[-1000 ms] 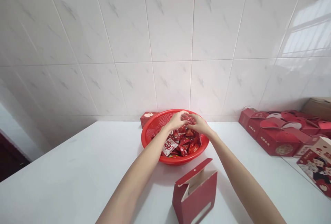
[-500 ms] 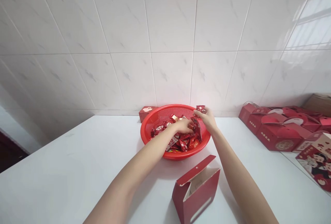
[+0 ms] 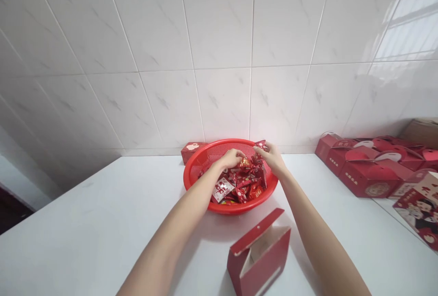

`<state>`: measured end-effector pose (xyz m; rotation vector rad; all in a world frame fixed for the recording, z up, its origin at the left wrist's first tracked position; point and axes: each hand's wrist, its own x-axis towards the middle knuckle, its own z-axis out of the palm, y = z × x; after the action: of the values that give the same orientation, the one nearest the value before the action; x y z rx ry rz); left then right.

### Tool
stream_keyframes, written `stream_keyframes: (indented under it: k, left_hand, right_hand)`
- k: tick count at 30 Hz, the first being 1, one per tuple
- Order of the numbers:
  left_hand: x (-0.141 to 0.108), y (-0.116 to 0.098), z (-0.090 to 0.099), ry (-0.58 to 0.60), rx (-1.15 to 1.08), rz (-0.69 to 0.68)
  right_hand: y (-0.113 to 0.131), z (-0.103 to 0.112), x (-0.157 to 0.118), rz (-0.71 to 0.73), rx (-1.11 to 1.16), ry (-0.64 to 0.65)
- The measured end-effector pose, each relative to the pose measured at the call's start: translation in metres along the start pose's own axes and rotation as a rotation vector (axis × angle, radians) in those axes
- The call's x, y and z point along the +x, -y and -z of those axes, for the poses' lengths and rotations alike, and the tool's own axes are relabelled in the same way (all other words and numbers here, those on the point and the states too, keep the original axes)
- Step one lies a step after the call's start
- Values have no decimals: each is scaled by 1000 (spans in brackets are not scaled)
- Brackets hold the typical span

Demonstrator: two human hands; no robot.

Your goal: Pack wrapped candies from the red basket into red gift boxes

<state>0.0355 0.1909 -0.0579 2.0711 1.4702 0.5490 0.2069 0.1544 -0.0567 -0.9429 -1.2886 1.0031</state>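
A red plastic colander (image 3: 236, 209) holds a pile of wrapped candies (image 3: 244, 182), mostly red, with a white-and-red packet (image 3: 222, 189) on top at the front left. My left hand (image 3: 232, 158) is inside the colander, its bent fingers on a gold-and-red wrapped candy (image 3: 245, 163). Over the far right rim, my right hand (image 3: 273, 159) pinches a red candy packet with white dots (image 3: 261, 144). In front of the colander stands a dark red paper box (image 3: 263, 262), its top gaping and its flap raised. Neither hand touches this box.
A small red box (image 3: 191, 150) sits behind the colander at the left, by the tiled wall (image 3: 222, 100). Several red gift boxes with handles (image 3: 371, 177) crowd the right side of the white table (image 3: 102, 223). A picture-printed box (image 3: 419, 207) lies nearer at the right edge.
My left hand has shifted left and slightly up within the colander, uncovering the candies at the middle. My right hand still pinches the dotted packet at the rim. The view has shifted slightly.
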Motion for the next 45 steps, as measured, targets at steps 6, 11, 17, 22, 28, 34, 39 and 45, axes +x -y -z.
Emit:
stream_keyframes:
  k: [6,11,17,22,28,34,39,45]
  left_hand:
    - [6,5,0,-178,-133,-102]
    - [18,9,-1,-268,-280,-155]
    - [22,7,-1,-269,-374,-169]
    - [20,3,-4,-191,-369,-160]
    - [10,-2,-11,111,-135,-139]
    - [3,-10,-24,342,171,-117]
    - [5,-14,-31,421,325,-73]
    - [9,-4,-41,399,416,-15]
  right_hand:
    - [-3,-3,-1,35,-3,2]
    - [-6,-2,2,29,-32,29]
    - [1,-4,-1,-62,33,128]
    - [-4,0,3,-77,105,54]
    - [-14,6,8,-28,144,-100]
    - [-15,6,8,-31,136,-105]
    - [-16,6,10,-45,114,-87]
    - [-16,6,10,-47,100,-77]
